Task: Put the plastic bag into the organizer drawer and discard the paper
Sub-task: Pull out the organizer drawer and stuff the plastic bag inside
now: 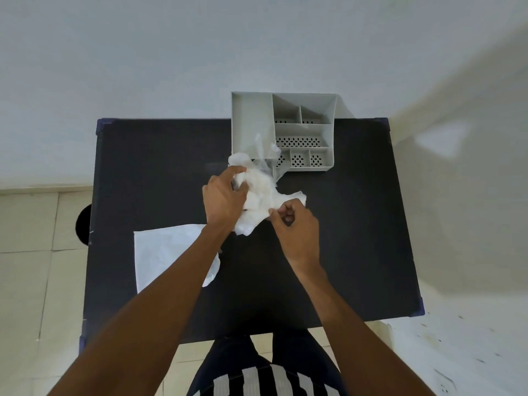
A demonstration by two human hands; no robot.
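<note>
A crumpled, translucent white plastic bag (261,190) is bunched above the middle of the black table (160,172). My left hand (224,198) grips its left side, fingers curled into the folds. My right hand (295,228) pinches the bag's lower right corner between thumb and fingers. A thin clear flap of the bag rises in front of the grey organizer (285,130), which stands at the table's far edge with several open compartments and perforated panels. A flat white sheet of paper (168,252) lies at the near left, partly under my left forearm.
A dark round object (84,224) shows on the tiled floor beside the table's left edge. A pale wall runs behind the table. A white surface with a socket (445,387) sits at the lower right. My legs and striped shirt are at the table's near edge.
</note>
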